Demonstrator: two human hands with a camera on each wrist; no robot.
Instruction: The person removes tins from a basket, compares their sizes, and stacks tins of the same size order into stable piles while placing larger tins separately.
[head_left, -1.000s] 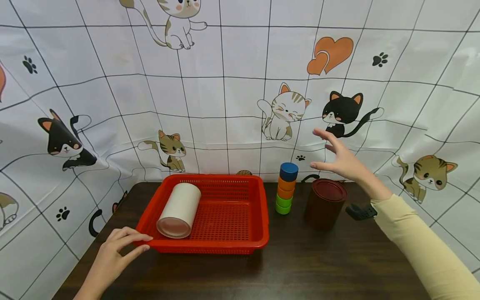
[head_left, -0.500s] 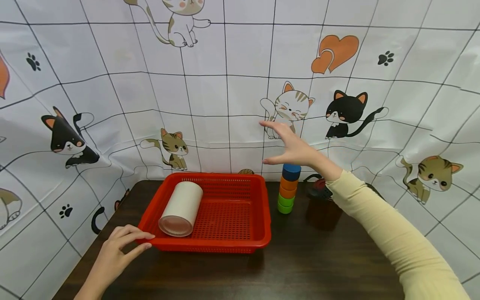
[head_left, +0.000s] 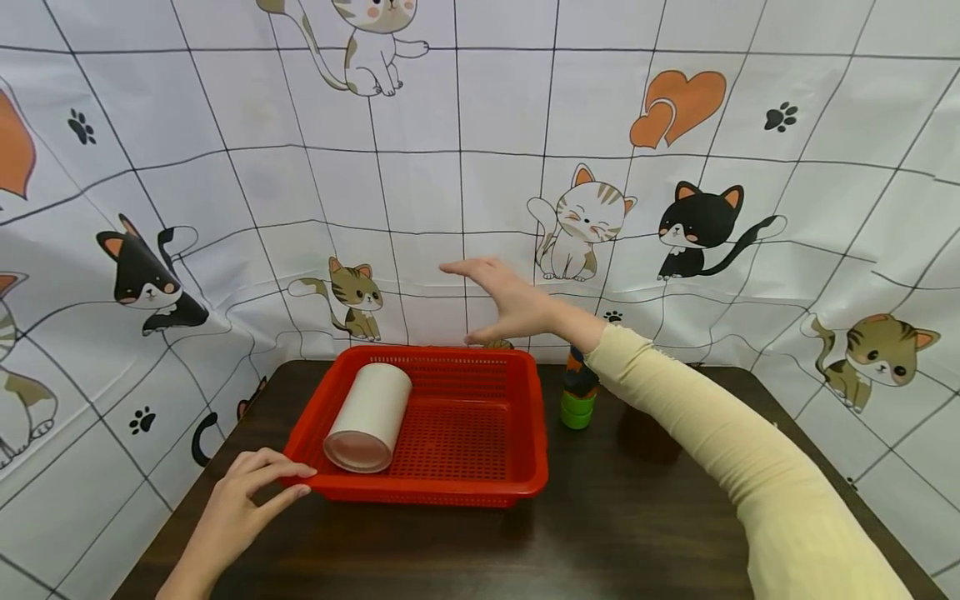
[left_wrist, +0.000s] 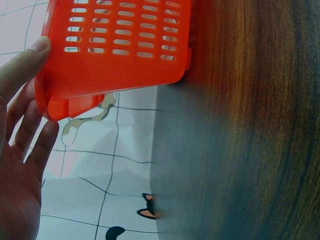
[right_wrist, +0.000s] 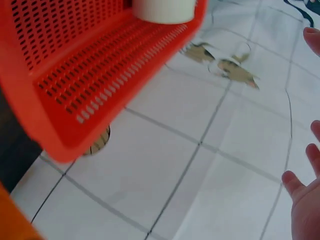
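My left hand (head_left: 238, 510) holds the front left corner of a red plastic basket (head_left: 442, 483), thumb and fingers on either side of its rim. The left wrist view shows the thumb on one side of the slotted basket wall (left_wrist: 112, 72) and the fingers beyond it. A white cylindrical can (head_left: 369, 417) lies on its side in the left part of the basket. Over the basket's back edge hangs my right hand (head_left: 519, 308), fingers and thumb spread wide, holding nothing. The right wrist view catches its fingers (right_wrist: 312, 155) at the right border.
Right of the basket stands a stack of coloured cups, green ones (head_left: 577, 410) lowest, its upper part mostly hidden by the right forearm. Behind the sleeve (head_left: 720, 433), a dark brown canister (head_left: 649, 435) is largely covered. A cat-print sheet (head_left: 480, 200) hangs behind the dark wooden table (head_left: 600, 533).
My right hand has swept left from above the brown canister, past the cup stack, to over the basket's back edge, still spread. My left hand keeps its hold on the basket.
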